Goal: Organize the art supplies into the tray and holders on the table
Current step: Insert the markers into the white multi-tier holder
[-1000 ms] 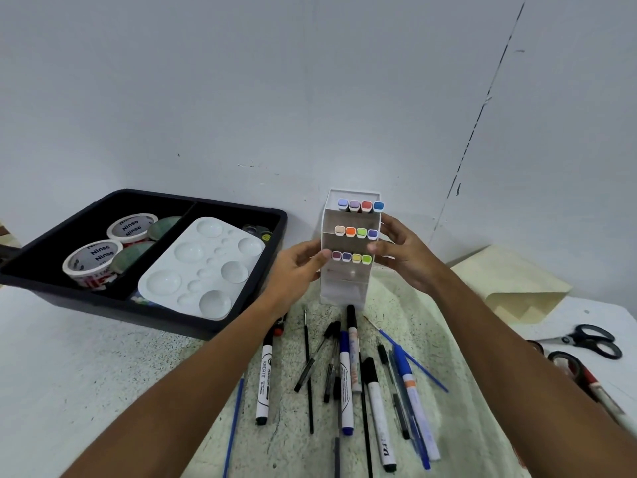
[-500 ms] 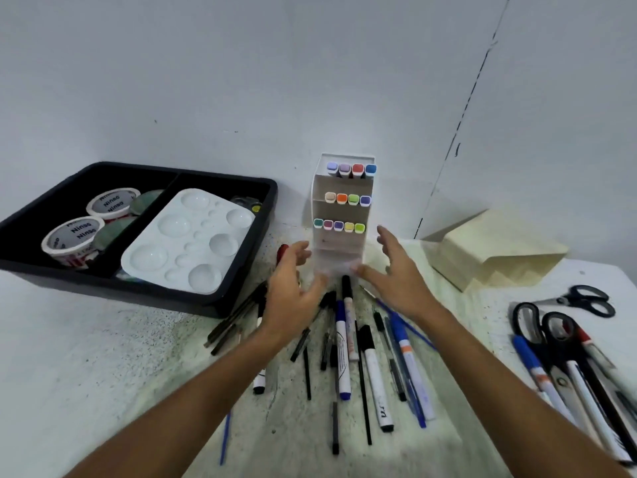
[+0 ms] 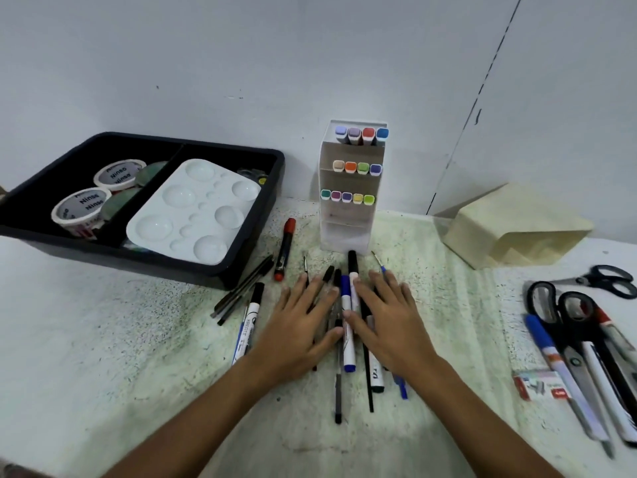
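Observation:
A white tiered holder [image 3: 348,232] with three rows of coloured markers stands against the wall. In front of it lies a heap of pens and markers, among them a blue-capped white marker [image 3: 347,326]. My left hand [image 3: 300,326] and my right hand [image 3: 389,322] lie flat on this heap with fingers straight, one on each side of that marker. A red marker [image 3: 284,250] and several black pens [image 3: 241,294] lie to the left. The black tray [image 3: 241,267] holds a white paint palette [image 3: 193,212] and two tape rolls [image 3: 82,208].
A cream box-shaped holder [image 3: 517,222] lies on its side at the right. Scissors [image 3: 606,279], more scissors, markers and a small packet [image 3: 541,384] lie along the right edge. The wall is close behind the holder.
Both hands let go of the marker holder, which now stands against the wall, and came down flat onto the pens. The view tilted down.

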`<action>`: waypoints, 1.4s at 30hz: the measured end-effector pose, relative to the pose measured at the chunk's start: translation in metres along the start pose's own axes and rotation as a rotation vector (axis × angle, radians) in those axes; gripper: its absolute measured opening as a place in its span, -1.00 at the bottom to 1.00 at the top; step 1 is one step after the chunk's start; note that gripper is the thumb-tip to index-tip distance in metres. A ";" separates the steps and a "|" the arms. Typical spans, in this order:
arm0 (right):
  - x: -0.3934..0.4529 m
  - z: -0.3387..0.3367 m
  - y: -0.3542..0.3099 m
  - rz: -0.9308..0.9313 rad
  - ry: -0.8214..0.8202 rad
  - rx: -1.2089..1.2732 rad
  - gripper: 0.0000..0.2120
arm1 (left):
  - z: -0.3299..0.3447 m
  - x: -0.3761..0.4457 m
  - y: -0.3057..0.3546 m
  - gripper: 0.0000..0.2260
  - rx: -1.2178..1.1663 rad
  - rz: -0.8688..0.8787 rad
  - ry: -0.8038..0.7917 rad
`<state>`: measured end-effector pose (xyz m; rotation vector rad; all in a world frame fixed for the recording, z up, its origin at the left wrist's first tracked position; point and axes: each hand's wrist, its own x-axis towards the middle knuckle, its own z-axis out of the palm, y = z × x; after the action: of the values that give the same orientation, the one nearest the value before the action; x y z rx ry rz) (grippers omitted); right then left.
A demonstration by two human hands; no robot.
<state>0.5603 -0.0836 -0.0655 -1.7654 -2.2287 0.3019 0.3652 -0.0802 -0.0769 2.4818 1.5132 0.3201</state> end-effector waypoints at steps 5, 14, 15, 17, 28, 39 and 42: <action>-0.028 -0.006 0.007 -0.011 0.115 0.035 -0.37 | -0.008 -0.027 -0.019 -0.40 0.051 0.014 0.150; -0.037 -0.004 0.010 -0.029 -0.033 0.145 -0.29 | -0.004 -0.016 -0.001 -0.34 -0.076 0.007 0.121; -0.034 -0.008 0.012 -0.010 -0.036 0.284 -0.32 | -0.004 -0.012 0.010 -0.37 -0.130 0.031 0.172; -0.036 -0.021 0.019 0.033 0.003 0.549 -0.44 | -0.002 -0.006 0.030 -0.42 -0.193 0.130 0.252; -0.139 -0.095 0.145 0.058 0.039 0.257 -0.60 | 0.037 0.014 0.156 -0.43 -0.256 0.855 -0.067; -0.129 -0.090 0.150 -0.032 0.146 0.050 -0.60 | 0.036 0.037 0.168 -0.48 -0.336 0.848 -0.202; -0.110 -0.089 0.132 0.053 0.174 0.256 -0.69 | 0.015 0.045 0.143 -0.49 -0.398 0.714 -0.127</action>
<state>0.7355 -0.1614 -0.0362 -1.6483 -1.9312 0.4078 0.5107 -0.1048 -0.0455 2.5419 0.4094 0.5009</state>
